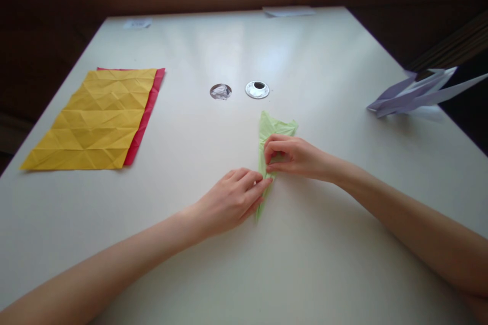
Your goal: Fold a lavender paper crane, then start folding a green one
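Observation:
A light green folded paper (270,124), narrow and pointed toward me, lies on the white table. My right hand (290,155) is closed in a pinch on its middle, thumb and forefinger pressed together at the folds. From the left, my left hand (238,195) rests across the lower part of the paper, its fingertips closed on the edge just below my right thumb. The paper's lower tip sticks out under my left fingers. Part of the folded layers is hidden behind both hands.
Creased yellow paper (99,117) lies over a red sheet (143,129) at the left. A purple-and-white folded paper model (409,96) stands at the right. Beyond the green paper are a hole with crumpled foil (221,92) and a metal-ringed hole (257,90) in the table (183,127).

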The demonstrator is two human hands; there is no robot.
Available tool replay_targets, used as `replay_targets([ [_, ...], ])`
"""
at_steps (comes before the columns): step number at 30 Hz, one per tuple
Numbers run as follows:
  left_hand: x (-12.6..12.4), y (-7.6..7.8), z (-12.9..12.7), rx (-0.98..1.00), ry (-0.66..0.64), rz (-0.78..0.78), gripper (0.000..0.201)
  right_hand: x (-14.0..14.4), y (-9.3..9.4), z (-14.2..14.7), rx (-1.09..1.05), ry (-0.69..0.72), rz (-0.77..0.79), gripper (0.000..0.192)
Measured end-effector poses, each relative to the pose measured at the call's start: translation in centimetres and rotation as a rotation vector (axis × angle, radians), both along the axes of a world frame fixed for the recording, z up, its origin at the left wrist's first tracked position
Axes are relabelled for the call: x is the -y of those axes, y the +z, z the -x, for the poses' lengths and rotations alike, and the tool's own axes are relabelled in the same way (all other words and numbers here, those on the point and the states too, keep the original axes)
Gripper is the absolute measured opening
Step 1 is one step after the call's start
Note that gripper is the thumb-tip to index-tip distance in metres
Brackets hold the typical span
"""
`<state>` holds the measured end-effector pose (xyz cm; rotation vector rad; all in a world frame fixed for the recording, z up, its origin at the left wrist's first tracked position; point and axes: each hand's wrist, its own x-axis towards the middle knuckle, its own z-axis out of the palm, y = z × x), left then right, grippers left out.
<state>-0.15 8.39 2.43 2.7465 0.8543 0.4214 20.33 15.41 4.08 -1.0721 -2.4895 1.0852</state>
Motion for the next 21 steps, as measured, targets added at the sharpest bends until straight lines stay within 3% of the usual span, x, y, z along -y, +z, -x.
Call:
replay_targets([
  [6, -1.1, -0.6, -0.6, -0.025, 0.036, -0.106, 0.027, -0.1, -0.1, 0.0, -0.029, -0.003, 0.014, 0.007],
  [21, 1.2, 0.0, 0.7, 0.004, -0.035, -0.144, 0.025, -0.3, -0.3, -0.2, -0.044, -0.004, 0.035, 0.006],
])
